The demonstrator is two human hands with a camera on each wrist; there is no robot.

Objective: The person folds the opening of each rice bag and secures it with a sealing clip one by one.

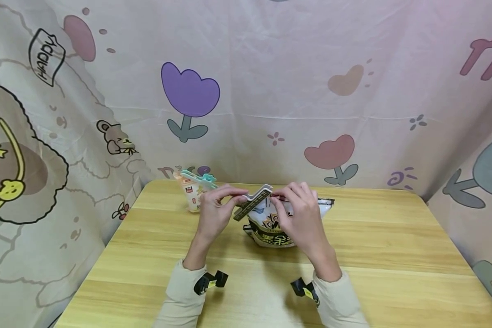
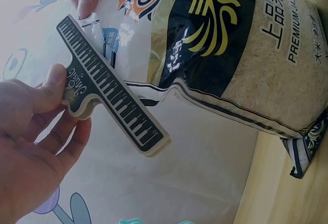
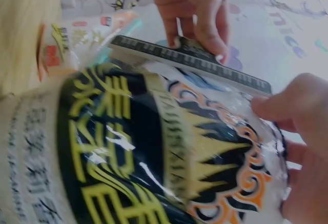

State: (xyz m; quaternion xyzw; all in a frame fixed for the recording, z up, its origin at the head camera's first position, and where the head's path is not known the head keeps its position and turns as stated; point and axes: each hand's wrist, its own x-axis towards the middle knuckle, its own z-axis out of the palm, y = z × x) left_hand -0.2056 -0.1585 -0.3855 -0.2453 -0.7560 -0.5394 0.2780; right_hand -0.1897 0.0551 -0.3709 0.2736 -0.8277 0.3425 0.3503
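A bag of rice [image 1: 274,239] with a clear, black and gold print stands on the table, its top bunched up. My left hand [image 1: 215,212] pinches the handle of a long clip [image 2: 110,85] printed with piano keys and the word "Music". The clip slants across the bag's upper left edge; whether its jaws grip the film I cannot tell. At the top of the bag, my right hand [image 1: 303,216] pinches the film between thumb and fingers, close to the clip's upper end. Part of the bag is hidden behind this hand.
Behind my left hand stands a smaller orange and white bag [image 1: 192,193] with a teal clip [image 1: 202,178] across its top. The wooden table [image 1: 377,246] ends at a printed cloth backdrop [image 1: 254,91], which also hangs along both sides.
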